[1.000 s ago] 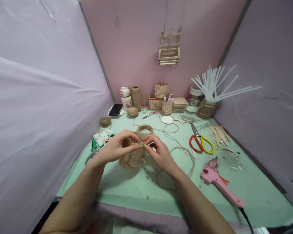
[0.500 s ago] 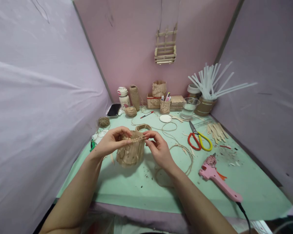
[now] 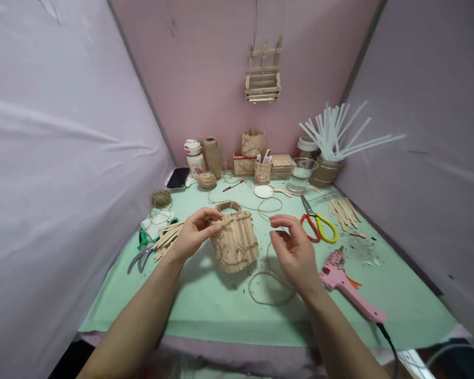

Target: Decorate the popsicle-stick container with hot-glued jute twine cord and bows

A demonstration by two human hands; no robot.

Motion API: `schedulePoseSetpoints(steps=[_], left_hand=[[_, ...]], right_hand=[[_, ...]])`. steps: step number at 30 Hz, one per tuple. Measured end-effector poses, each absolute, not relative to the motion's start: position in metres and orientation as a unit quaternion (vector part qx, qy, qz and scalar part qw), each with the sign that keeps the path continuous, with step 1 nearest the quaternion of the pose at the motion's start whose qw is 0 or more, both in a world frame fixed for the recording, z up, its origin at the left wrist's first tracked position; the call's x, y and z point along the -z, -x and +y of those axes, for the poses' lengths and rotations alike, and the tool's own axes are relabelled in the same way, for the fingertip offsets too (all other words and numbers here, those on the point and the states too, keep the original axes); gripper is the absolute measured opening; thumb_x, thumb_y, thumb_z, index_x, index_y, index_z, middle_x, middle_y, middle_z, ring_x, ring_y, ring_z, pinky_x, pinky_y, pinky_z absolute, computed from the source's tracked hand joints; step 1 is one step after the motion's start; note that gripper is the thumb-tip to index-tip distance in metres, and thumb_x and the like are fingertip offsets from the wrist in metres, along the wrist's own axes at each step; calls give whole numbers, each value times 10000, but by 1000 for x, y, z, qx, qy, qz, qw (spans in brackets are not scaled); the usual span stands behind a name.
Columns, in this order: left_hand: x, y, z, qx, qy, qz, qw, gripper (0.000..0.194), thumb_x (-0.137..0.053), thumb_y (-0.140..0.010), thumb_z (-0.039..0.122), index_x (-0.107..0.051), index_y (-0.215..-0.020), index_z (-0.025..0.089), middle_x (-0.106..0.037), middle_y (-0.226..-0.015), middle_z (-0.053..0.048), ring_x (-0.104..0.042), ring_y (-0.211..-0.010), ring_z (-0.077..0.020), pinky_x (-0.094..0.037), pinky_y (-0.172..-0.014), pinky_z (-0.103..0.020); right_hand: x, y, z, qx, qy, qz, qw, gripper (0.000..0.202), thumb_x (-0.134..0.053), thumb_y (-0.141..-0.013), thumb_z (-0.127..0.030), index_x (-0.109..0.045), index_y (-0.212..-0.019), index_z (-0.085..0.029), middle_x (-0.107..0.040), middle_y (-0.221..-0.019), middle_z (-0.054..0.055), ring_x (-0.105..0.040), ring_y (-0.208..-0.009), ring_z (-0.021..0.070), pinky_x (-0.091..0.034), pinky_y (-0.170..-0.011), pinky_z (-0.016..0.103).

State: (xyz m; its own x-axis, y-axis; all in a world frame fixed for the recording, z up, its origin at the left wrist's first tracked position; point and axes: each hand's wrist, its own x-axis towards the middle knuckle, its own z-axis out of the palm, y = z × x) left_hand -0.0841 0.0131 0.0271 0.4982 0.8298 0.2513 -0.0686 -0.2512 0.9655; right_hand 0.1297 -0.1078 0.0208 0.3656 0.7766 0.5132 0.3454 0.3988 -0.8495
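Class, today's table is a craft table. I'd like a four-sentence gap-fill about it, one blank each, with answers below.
Of the left hand and the right hand, only the ____ one holds the stick-covered pot. The scissors have one yellow handle and one ____ handle. The glue gun is mostly ____ in colour. As the camera sees it, the white bottle stands to the ____ of the phone.

Answers: left; red; pink; right

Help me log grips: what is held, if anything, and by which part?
The pot, by its rim's left side, in the left hand. Whether the right hand holds anything cannot be told.
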Motion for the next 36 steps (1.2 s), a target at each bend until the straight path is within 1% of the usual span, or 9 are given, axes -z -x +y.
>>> schedulePoseSetpoints(steps=[3, 5, 7, 11, 15, 21, 26, 32, 36], left_hand=[[-29, 90, 13, -402, -688, 257, 547, 299, -767, -731, 321, -651, -967, 180, -630, -959, -64, -573, -877, -167, -455, -736, -246], [-31, 91, 11, -384, -702, 248, 546, 305, -753, -746, 334, -640, -982, 178, -629, -961, -66, -569, -862, -165, -451, -718, -244], [-33, 88, 7, -373, -713, 253, 537, 307, -737, -760, 354, -634, -986, 173, -626, -959, -68, -563, -852, -166, -443, -696, -243], [-33, 76, -3, -377, -732, 294, 485, 277, -707, -781, 375, -631, -945, 165, -622, -911, -59, -554, -834, -175, -422, -687, -258], [-38, 56, -10, -397, -745, 338, 415, 222, -666, -804, 361, -615, -912, 172, -620, -867, -34, -542, -760, -160, -407, -675, -269], [-51, 35, -11, -399, -773, 301, 389, 181, -638, -820, 322, -596, -927, 181, -626, -928, -50, -570, -863, -191, -430, -737, -290], [-48, 29, -12, -418, -771, 286, 387, 157, -572, -873, 317, -579, -960, 187, -601, -931, -55, -557, -880, -189, -435, -748, -290], [-44, 28, -6, -442, -774, 265, 368, 130, -528, -897, 293, -571, -959, 187, -564, -960, -59, -546, -916, -189, -435, -788, -298], [-46, 27, -4, -440, -788, 267, 339, 212, -664, -799, 269, -576, -974, 188, -580, -991, -61, -548, -958, -206, -422, -866, -326]], right_hand=[[-19, -161, -132, -99, 597, -546, 579, 119, -521, -886, -264, -560, -994, -235, -585, -1075, 75, -562, -1046, 209, -491, -824, 338], [-15, -189, -151, -68, 661, -561, 493, 169, -521, -881, -338, -574, -993, -224, -599, -1041, 87, -593, -943, 216, -506, -754, 342], [-8, -219, -171, -46, 719, -579, 382, 254, -494, -874, -430, -594, -943, -206, -610, -952, 98, -602, -792, 220, -505, -667, 357], [17, -267, -209, 37, 772, -594, 224, 533, -555, -738, -663, -616, -909, -162, -629, -904, 154, -607, -850, 329, -495, -740, 465], [40, -283, -226, -8, 800, -571, 184, 567, -560, -701, -677, -637, -905, -154, -658, -892, 177, -630, -844, 353, -488, -764, 488], [41, -265, -220, -93, 813, -533, 213, 449, -584, -694, -594, -642, -879, -189, -659, -880, 135, -640, -804, 304, -499, -747, 437], [19, -256, -219, -138, 830, -486, 235, 444, -549, -687, -631, -645, -819, -219, -673, -819, 110, -646, -736, 287, -504, -656, 402], [-7, -241, -215, -253, 774, -401, 418, 498, -562, -729, -624, -646, -998, -213, -702, -895, 101, -648, -716, 249, -512, -646, 348], [-16, -210, -199, -342, 673, -387, 530, 431, -510, -835, -571, -649, -989, -194, -653, -739, 65, -550, -615, 184, -437, -550, 292]])
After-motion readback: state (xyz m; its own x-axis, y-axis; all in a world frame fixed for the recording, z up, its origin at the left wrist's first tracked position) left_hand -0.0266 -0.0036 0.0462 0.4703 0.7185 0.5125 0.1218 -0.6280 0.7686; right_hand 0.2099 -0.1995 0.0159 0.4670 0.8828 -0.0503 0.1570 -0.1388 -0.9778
